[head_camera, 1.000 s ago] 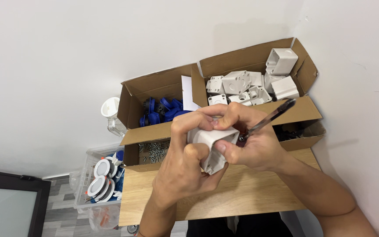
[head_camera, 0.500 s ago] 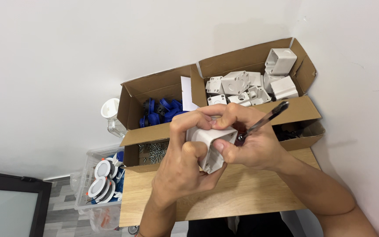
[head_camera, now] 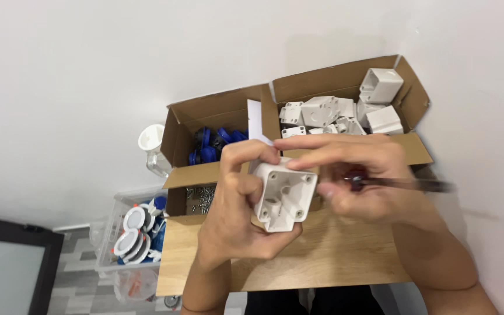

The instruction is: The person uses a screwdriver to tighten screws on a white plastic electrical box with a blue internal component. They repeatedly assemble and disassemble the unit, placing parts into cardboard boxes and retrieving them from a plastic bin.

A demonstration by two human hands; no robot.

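The left hand (head_camera: 237, 204) was clamped around a white plastic housing (head_camera: 281, 195) held above a small wooden table (head_camera: 322, 262); the right hand (head_camera: 368, 181) gripped a screwdriver (head_camera: 403, 185) beside it. Behind stood an open cardboard box (head_camera: 298, 96) of white and blue parts against a white wall (head_camera: 88, 70), with grey flooring (head_camera: 77, 262) below.

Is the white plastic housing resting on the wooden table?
No, the left hand holds the white plastic housing up above the wooden table.
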